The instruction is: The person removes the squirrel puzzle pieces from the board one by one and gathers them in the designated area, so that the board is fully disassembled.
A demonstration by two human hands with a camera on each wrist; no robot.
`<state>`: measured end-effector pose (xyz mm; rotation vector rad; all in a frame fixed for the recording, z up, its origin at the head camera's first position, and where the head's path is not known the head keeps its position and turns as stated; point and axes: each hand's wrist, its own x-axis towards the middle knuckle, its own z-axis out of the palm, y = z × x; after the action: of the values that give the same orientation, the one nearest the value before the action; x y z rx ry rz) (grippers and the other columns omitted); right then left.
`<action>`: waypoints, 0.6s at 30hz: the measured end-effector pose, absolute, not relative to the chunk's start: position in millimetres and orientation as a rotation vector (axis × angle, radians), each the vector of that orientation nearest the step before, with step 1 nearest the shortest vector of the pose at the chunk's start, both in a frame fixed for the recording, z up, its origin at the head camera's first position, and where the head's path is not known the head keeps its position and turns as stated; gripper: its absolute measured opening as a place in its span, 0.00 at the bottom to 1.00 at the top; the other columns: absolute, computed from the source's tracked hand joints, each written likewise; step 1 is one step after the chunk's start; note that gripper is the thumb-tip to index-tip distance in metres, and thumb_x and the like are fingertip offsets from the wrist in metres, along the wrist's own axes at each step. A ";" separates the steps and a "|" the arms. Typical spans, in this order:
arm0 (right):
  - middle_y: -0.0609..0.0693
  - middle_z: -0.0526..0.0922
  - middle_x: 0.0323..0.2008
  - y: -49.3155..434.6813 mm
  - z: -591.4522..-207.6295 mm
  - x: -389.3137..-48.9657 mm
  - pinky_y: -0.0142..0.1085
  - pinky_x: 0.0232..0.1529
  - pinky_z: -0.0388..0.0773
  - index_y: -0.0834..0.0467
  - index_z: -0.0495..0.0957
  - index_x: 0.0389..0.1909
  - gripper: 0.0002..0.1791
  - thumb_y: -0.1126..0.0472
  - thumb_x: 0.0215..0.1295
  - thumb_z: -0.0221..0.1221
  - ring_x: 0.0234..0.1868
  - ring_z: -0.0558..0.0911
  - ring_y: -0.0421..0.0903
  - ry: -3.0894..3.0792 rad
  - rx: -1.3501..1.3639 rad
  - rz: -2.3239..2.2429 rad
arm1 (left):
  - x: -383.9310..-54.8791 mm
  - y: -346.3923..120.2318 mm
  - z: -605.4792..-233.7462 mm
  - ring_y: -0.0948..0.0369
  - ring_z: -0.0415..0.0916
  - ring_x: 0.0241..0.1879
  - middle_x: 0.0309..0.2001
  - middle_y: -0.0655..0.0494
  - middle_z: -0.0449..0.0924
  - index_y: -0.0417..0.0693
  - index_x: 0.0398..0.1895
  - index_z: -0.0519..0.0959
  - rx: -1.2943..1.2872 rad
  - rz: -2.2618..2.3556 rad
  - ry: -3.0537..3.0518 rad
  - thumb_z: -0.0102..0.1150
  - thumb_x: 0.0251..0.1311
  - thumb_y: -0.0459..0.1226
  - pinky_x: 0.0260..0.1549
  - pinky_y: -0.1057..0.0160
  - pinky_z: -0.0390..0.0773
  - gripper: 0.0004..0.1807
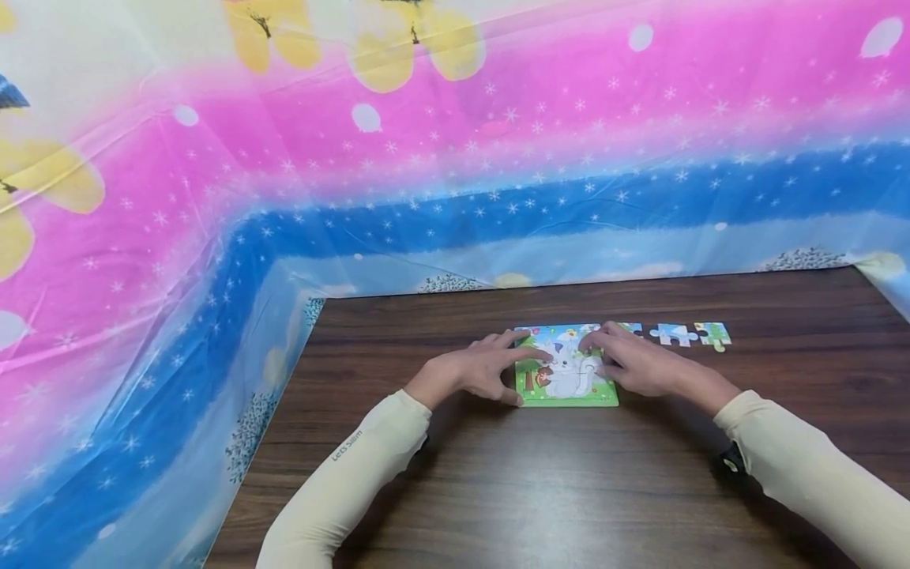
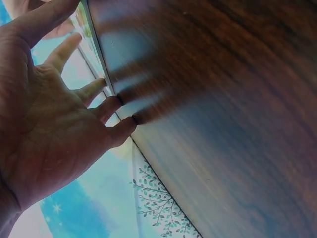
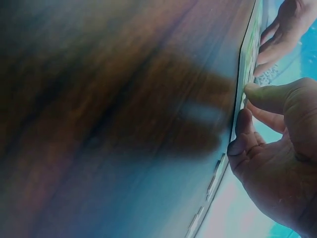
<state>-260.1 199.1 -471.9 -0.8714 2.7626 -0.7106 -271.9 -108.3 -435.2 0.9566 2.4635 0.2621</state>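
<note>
A jigsaw puzzle [image 1: 569, 387] with a white cartoon cat on green grass lies in a flat tray on the table. My left hand [image 1: 490, 367] spreads its fingers over the tray's left side, the index finger reaching onto the picture and the thumb at the lower left corner. On the right side of the picture rests my right hand [image 1: 643, 363]. In the right wrist view its thumb [image 3: 270, 96] touches the puzzle's surface, while other fingers bend at the tray's edge. Whether a piece lies under those fingertips is hidden.
Loose puzzle pieces lie in a row right of the tray: one [image 1: 630, 327] partly behind my right hand, another [image 1: 675, 336] in the middle, and one [image 1: 713, 334] farthest right. The dark wooden table [image 1: 455, 490] meets a patterned cloth [image 1: 455, 213] behind.
</note>
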 end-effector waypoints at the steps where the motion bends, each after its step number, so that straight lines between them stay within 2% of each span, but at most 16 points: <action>1: 0.56 0.75 0.55 199.0 -472.2 -260.5 0.41 0.45 0.76 0.53 0.77 0.66 0.19 0.67 0.78 0.58 0.43 0.75 0.44 2.762 -0.872 -0.712 | -271.9 -107.9 -435.2 0.46 0.35 0.87 0.89 0.54 0.36 0.78 0.84 0.57 0.958 0.251 2.465 0.67 0.69 0.51 0.80 0.32 0.49 0.43; 12: 0.55 0.76 0.56 199.9 -473.3 -262.2 0.43 0.47 0.77 0.54 0.76 0.67 0.19 0.66 0.78 0.58 0.46 0.76 0.45 2.758 -0.882 -0.735 | -273.2 -106.0 -434.0 0.45 0.35 0.87 0.89 0.55 0.35 0.80 0.84 0.56 0.955 0.212 2.464 0.67 0.69 0.52 0.80 0.33 0.49 0.44; 18: 0.56 0.76 0.56 206.1 -473.4 -259.9 0.41 0.44 0.76 0.54 0.76 0.67 0.20 0.65 0.78 0.59 0.44 0.76 0.43 2.760 -0.906 -0.748 | -272.9 -105.4 -433.6 0.45 0.34 0.87 0.89 0.55 0.34 0.79 0.84 0.57 0.951 0.231 2.451 0.67 0.69 0.51 0.80 0.32 0.48 0.43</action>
<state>-259.9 206.1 -473.4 -0.9065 2.7595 -0.7484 -272.9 -105.4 -433.6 0.9514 2.4512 0.2306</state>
